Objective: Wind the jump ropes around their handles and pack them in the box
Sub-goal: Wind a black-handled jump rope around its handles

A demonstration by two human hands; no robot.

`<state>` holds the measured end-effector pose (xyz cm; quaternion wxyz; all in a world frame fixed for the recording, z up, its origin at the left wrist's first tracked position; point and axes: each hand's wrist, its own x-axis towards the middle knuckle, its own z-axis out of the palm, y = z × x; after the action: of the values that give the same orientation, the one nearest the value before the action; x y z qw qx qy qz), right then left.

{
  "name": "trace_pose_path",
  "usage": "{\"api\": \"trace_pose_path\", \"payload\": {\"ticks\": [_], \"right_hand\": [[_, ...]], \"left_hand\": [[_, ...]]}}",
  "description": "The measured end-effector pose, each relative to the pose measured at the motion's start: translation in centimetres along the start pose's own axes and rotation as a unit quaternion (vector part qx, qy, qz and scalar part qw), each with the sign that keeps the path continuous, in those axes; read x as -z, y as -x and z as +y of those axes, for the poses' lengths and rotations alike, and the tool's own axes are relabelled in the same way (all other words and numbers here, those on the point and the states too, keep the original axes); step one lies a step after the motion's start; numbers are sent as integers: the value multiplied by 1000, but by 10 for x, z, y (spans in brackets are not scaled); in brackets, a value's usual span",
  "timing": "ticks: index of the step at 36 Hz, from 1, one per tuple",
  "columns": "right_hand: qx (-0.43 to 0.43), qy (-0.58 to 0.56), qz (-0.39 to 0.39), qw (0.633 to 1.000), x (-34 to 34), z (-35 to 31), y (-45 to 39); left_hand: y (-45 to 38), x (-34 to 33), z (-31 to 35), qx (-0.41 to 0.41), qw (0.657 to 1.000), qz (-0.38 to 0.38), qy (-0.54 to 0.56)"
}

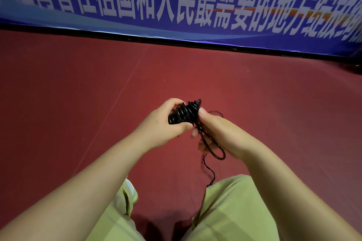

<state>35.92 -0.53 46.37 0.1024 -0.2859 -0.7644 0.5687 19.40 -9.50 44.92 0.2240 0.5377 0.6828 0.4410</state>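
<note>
A black jump rope (185,112) is coiled in several turns around its handles, held in front of me above the red floor. My left hand (166,123) grips the wound bundle from the left, fingers curled over its top. My right hand (213,133) pinches the rope beside the coils, and a loose loop (215,150) hangs down through its fingers. A thin black cord (208,170) trails from there toward my right knee. The handles are hidden under the coils. No box is in view.
Red sports flooring (254,94) stretches ahead to a blue banner (176,6) with white characters along the far edge. My legs in light green trousers (225,211) and one shoe (130,191) fill the bottom of the view.
</note>
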Motion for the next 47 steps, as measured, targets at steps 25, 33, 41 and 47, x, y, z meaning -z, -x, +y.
{"api": "trace_pose_path", "payload": {"ticks": [25,33,41,47], "right_hand": [[271,-187,64,942,-12,7,18],[257,-198,84,942,-11,4,19],[245,-205,191,928,-10,2,18],[226,-262,224,911,-12,1,16]], "left_hand": [[8,-24,-2,87,969,-11,232],[15,-17,1,101,961,-58,250],[17,-16,8,50,987,-69,137],[18,-13,9,52,988,-77,122]]}}
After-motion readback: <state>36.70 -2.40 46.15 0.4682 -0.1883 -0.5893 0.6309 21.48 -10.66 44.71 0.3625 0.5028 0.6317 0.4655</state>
